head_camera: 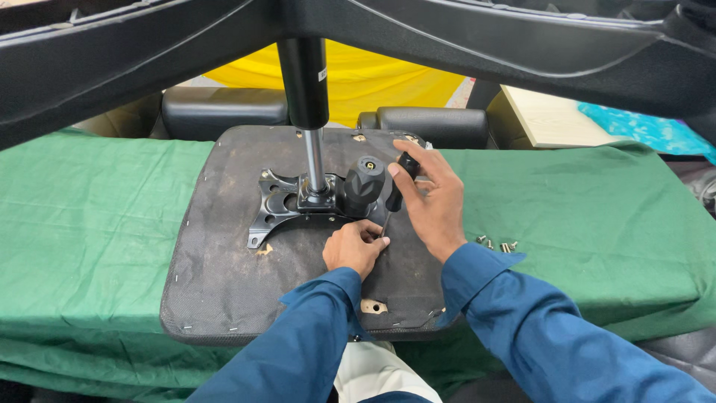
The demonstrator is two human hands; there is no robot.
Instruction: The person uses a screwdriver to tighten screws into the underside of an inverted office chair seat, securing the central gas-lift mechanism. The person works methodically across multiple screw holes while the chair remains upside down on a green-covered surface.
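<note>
Screwdriver (395, 195), one, black handle, stands nearly upright just right of frame centre, tip down on the underside of one chair seat (224, 283) lying upside down on a green cloth (89, 224). Right hand (429, 201) wraps closed around the handle from about 3 o'clock, fingers curled over its top. Left hand (356, 246) sits at 6 o'clock of the screwdriver, fingertips pinched shut at the shaft near the tip; whether a screw is under them cannot be told. Both arms wear blue sleeves. At 9 o'clock of the screwdriver, just beside it, one black ribbed knob (363, 186), attached to one black metal mechanism plate (280, 205) fixed on the seat. One gas lift cylinder (306, 89) rises from the plate toward 12 o'clock, meeting the black chair base (447, 37) that spans the top of view. At 4 o'clock of the right hand, on the cloth, a small cluster of loose silver screws (498, 243), about four, exact count unclear. Two black padded armrests (224, 112) lie behind the seat at 12 o'clock. Yellow cloth (373, 78) beyond them.
</note>
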